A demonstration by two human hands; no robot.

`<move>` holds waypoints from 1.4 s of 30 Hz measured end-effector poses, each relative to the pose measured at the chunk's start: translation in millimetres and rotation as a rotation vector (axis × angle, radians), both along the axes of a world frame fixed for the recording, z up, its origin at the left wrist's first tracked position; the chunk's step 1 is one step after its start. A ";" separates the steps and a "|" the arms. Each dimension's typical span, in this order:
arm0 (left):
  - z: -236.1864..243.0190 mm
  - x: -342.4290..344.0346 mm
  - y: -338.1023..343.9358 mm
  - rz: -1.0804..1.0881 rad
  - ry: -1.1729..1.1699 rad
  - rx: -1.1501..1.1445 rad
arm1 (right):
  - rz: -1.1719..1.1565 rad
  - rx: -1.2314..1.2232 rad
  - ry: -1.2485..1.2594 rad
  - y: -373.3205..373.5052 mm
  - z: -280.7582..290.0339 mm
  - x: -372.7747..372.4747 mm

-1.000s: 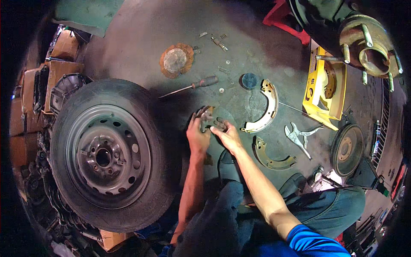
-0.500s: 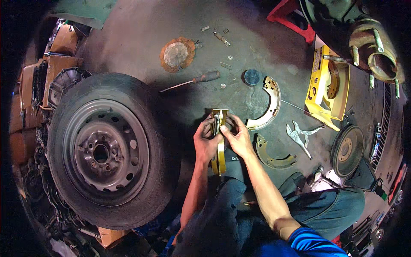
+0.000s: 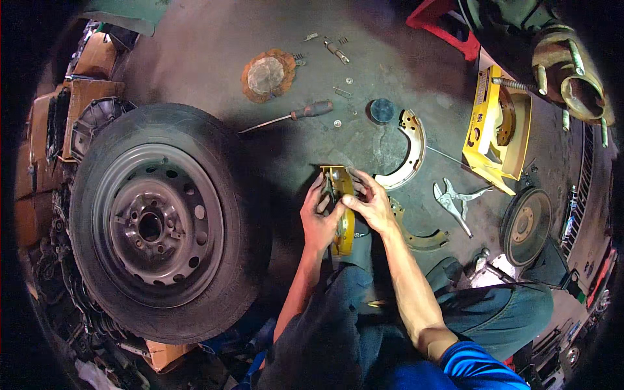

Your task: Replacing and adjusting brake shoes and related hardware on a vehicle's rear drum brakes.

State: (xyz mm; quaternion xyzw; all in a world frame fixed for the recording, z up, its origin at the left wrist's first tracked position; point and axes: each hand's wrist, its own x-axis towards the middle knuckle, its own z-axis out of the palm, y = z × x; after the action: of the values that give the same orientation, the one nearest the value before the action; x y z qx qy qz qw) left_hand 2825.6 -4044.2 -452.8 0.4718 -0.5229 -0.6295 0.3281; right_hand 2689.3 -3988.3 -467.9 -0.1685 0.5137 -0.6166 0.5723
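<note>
In front of my knees, a yellow-edged brake shoe [image 3: 345, 237] stands on end between my two hands. My left hand [image 3: 317, 220] is closed on its left side, a dark part showing by the fingers. My right hand [image 3: 374, 207] grips the right side, thumb across the near face. Whether one shoe or two are pressed together there, I cannot tell. To the right, a worn brake shoe [image 3: 414, 156] lies on the floor, and another brake shoe [image 3: 426, 242] lies nearer, partly behind my right hand.
A large wheel [image 3: 211, 156] fills the left. Ahead lie a screwdriver [image 3: 312, 110], a ragged-rimmed disc [image 3: 268, 75], a round dark cap [image 3: 382, 110] and small springs. Rightward are locking pliers [image 3: 460, 201], a yellow box [image 3: 478, 140], a brake drum [image 3: 525, 224] and a studded hub [image 3: 572, 84].
The held brake shoe has turned, so more of its broad yellow face shows. Both hands have shifted slightly right with it.
</note>
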 end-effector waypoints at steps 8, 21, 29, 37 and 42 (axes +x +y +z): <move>13.2 3.9 -1.8 -0.189 -0.257 -0.249 | -0.048 -0.051 0.118 -3.4 5.2 -1.7; 29.1 11.4 -11.7 -0.375 -0.367 -0.450 | 0.241 0.384 0.603 -12.9 64.2 -10.7; 19.6 -9.1 -22.1 -0.130 -0.087 -0.388 | -0.011 -0.123 -0.132 13.3 -12.7 1.0; 5.0 9.9 -41.5 -0.340 0.001 0.161 | 0.135 0.008 0.034 4.7 12.3 -11.5; 17.3 17.2 -23.6 -0.283 0.029 0.103 | 0.248 0.103 0.355 -3.7 72.3 -17.6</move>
State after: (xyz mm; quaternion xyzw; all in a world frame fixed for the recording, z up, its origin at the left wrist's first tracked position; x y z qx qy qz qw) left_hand 2842.8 -4067.8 -435.4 0.4005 -0.5463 -0.7024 0.2188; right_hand 2671.7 -3992.0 -395.5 -0.3065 0.6126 -0.4752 0.5522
